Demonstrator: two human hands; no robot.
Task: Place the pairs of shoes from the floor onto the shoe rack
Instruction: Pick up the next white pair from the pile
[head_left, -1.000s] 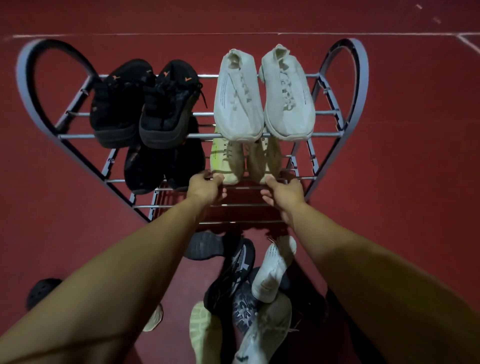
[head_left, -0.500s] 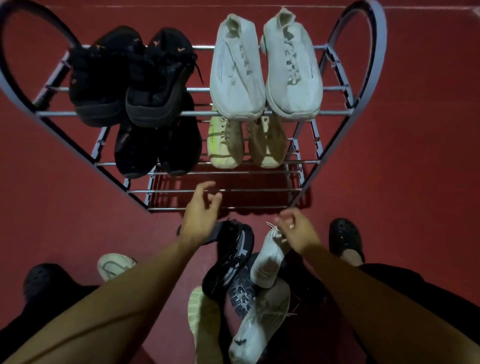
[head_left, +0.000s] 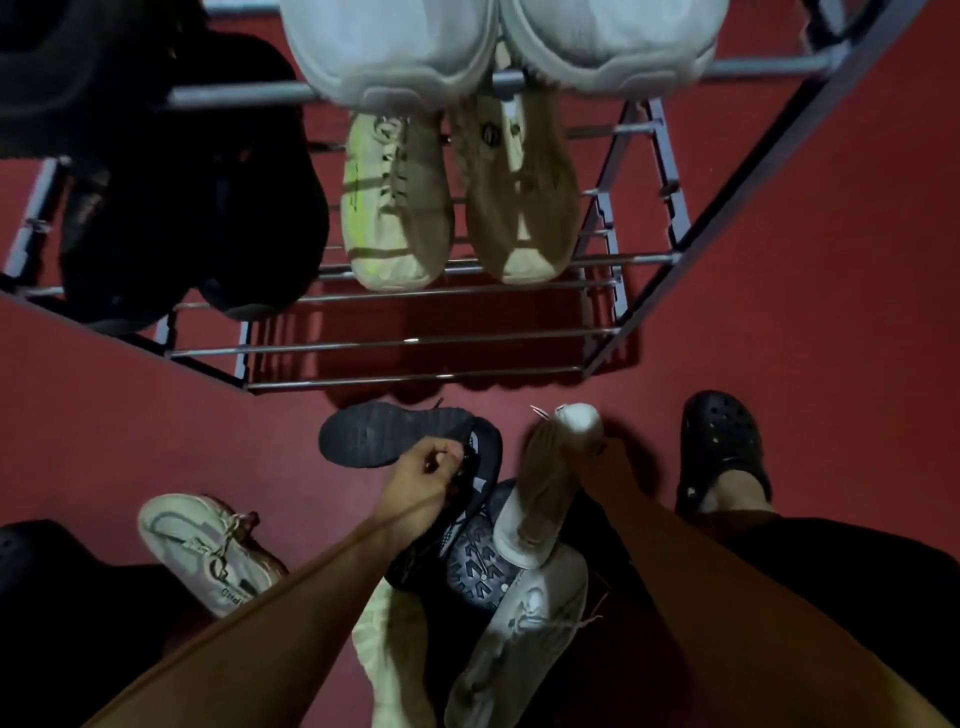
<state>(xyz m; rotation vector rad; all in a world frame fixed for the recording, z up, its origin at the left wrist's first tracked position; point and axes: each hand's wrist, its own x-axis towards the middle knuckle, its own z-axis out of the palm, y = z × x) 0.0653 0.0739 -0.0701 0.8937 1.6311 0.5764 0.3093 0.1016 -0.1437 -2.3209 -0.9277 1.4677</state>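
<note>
1. A black shoe (head_left: 452, 499) in the pile on the floor (head_left: 831, 312) is pinched at its collar by the left hand (head_left: 421, 480), probably so it can be lifted.
2. A white shoe (head_left: 545, 499), propped heel-up on the pile, is reached by the right hand (head_left: 597, 462); whether it is actually gripped cannot be told, since the fingers are hidden behind it.
3. The bottom bars of the shoe rack (head_left: 415, 340), just beyond the pile, are left bare, presumably for these shoes.
4. A pale shoe (head_left: 208, 551) is left lying apart to the left.
</note>
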